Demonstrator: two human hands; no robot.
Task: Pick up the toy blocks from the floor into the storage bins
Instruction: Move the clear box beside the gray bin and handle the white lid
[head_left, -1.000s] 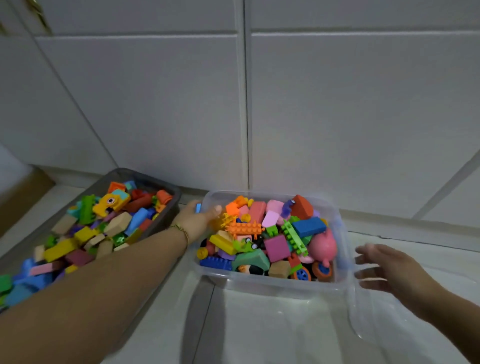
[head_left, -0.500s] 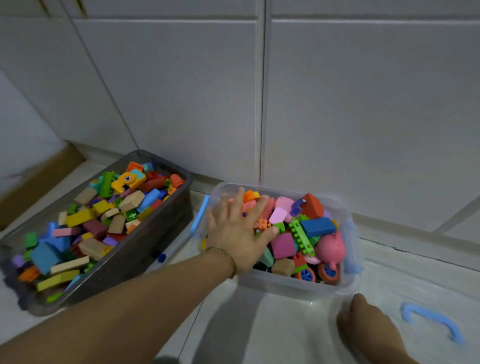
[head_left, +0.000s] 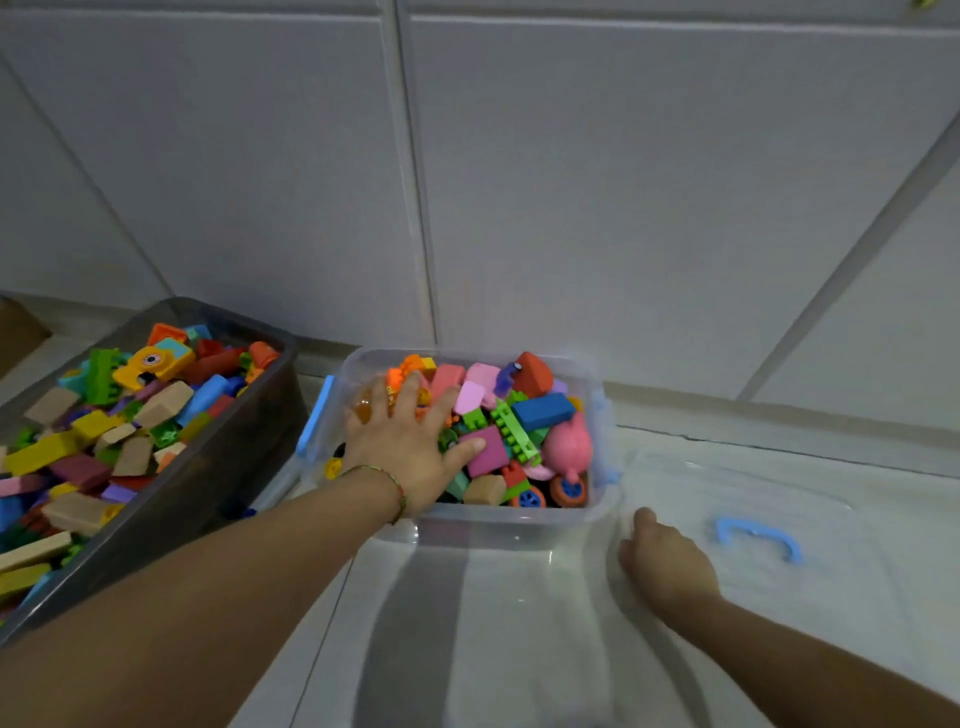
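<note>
A clear storage bin (head_left: 519, 527) full of coloured toy blocks (head_left: 543, 410) and a pink pig toy (head_left: 569, 441) stands on the floor against the white cupboard doors. My left hand (head_left: 410, 447) lies flat on the blocks in its left half, fingers spread and pressing down. To the right lies the bin's clear lid (head_left: 841, 488) with a blue handle (head_left: 758, 535). At the lid's left edge, my right hand (head_left: 667, 564) grips it with curled fingers; the fingertips are hidden. A dark grey bin (head_left: 208, 483) at the left is heaped with blocks (head_left: 161, 405).
White cupboard doors (head_left: 623, 208) rise right behind both bins. A blue clip (head_left: 317, 415) sticks out from the clear bin's left side. A brown cardboard edge (head_left: 15, 327) shows at far left. Pale floor tiles (head_left: 519, 649) stretch in front of the bins.
My left hand moved from the clear bin's left rim onto the blocks and now presses them flat. My right hand dropped from beside the bin to the lid's edge on the floor.
</note>
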